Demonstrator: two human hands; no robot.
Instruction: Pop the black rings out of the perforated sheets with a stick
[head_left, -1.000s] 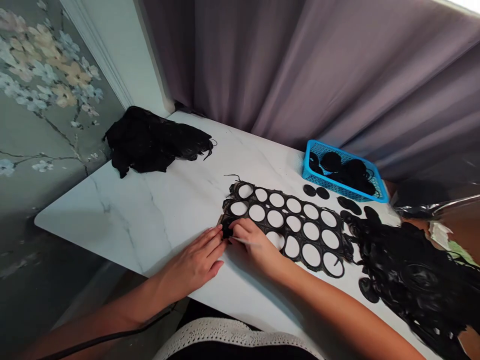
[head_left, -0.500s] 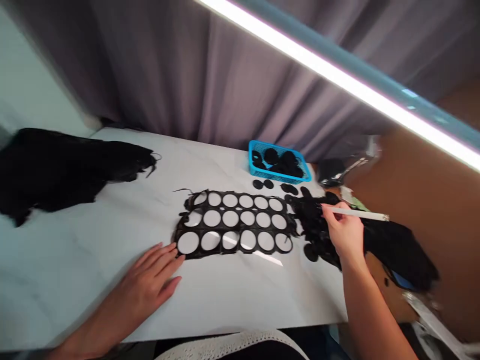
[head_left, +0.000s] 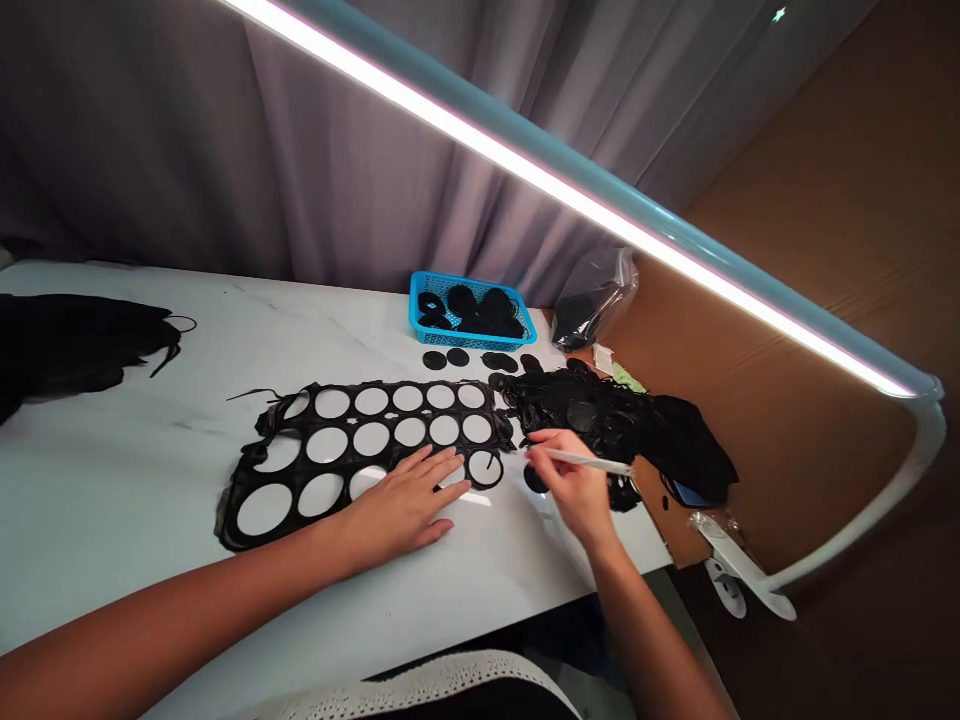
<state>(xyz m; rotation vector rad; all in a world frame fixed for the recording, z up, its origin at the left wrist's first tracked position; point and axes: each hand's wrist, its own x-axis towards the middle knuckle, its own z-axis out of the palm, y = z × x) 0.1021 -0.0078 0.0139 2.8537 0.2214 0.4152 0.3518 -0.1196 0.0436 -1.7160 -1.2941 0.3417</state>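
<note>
My left hand (head_left: 409, 505) lies flat with fingers spread on the lower right part of a black sheet (head_left: 304, 470) that has rows of round holes, covering some of them. White tabletop shows through the holes. My right hand (head_left: 574, 490) pinches a thin white stick-like tool (head_left: 592, 461), its tip near the sheet's lower right corner. Close beside this hand, a black disc (head_left: 535, 478) lies on the table, next to a heap of black scraps and discs (head_left: 577, 410).
Behind the sheet stands a blue basket (head_left: 476, 340) of black discs, with several loose discs (head_left: 457, 357) before it. Black fabric (head_left: 82, 340) lies at left, a plastic bag (head_left: 596, 300) at back right. A lit lamp bar (head_left: 525, 175) crosses overhead.
The view has turned right. My left hand has moved from the sheet's lower left corner to its lower right part. My right hand has come from the heap toward the sheet, still holding the white tool.
</note>
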